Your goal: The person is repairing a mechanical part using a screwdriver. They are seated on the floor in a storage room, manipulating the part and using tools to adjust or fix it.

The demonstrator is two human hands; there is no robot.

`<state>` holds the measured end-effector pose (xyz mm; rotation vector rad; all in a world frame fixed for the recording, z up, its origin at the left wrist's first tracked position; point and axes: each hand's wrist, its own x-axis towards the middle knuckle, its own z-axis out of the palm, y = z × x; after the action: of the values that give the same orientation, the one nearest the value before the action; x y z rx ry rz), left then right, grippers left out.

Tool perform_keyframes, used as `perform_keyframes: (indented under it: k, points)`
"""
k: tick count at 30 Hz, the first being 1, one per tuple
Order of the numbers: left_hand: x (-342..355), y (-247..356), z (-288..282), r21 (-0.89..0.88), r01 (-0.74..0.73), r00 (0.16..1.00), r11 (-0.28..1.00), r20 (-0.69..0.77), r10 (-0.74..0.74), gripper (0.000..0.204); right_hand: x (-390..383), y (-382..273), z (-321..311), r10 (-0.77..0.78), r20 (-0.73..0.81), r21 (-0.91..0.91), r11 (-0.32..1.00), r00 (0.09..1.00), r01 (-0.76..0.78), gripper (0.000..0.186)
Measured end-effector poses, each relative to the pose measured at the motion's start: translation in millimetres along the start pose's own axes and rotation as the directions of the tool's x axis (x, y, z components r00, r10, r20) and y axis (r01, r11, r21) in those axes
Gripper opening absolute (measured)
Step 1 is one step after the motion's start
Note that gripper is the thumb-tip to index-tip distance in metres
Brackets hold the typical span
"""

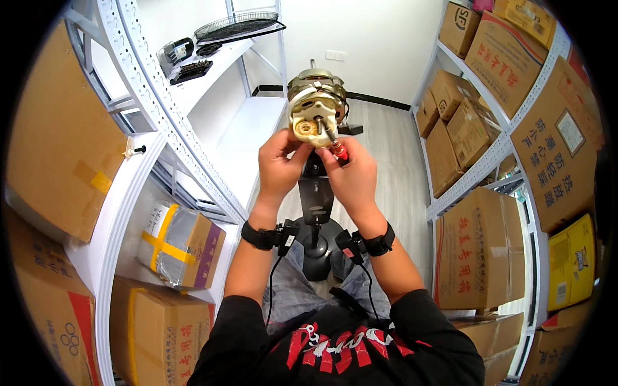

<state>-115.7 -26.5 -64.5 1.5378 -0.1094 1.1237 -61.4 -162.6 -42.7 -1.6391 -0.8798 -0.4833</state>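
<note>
A fan motor head (315, 83) stands in front of me on a black stand (315, 198) with a round black base (315, 248). Its pale gear housing faces me, with a yellowish, greasy round gear (305, 129) exposed and a metal shaft beside it. My left hand (280, 166) grips the housing's lower left edge, thumb and fingers closed on it. A red-handled screwdriver (340, 150) is pinched in my right hand (355, 175), its shaft slanting up to the right side of the housing. Where its tip lands is too small to tell.
White metal shelving (193, 77) on the left carries a wire fan guard (239, 26), a black tray of small bits (191, 71) and a taped, bubble-wrapped box (183, 244). Cardboard boxes (479, 251) fill the right-hand rack. Behind the fan is a white wall (367, 38).
</note>
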Motion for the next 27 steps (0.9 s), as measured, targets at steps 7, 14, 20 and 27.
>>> perform_keyframes:
  k: [7, 14, 20, 27]
  points:
    - [-1, 16, 27, 0.268, 0.001, 0.999, 0.963, -0.036, 0.009, 0.01, 11, 19, -23, 0.093, 0.062, 0.071, 0.993, 0.994, -0.097, 0.019]
    - [-1, 6, 14, 0.156, 0.009, 0.997, 0.988, -0.078, 0.003, 0.012, 14, 31, -14, 0.086, 0.193, 0.219, 0.967, 0.977, -0.128, 0.018]
    - [0, 5, 4, 0.136, 0.052, 0.994, 0.989, -0.1, -0.038, 0.01, 14, 27, -7, 0.055, 0.206, 0.268, 0.957, 0.977, -0.11, 0.016]
    - [0, 8, 3, 0.138, 0.088, 0.993, 0.986, -0.085, -0.077, 0.009, 12, 22, -11, 0.034, 0.182, 0.157, 0.986, 0.983, -0.063, 0.018]
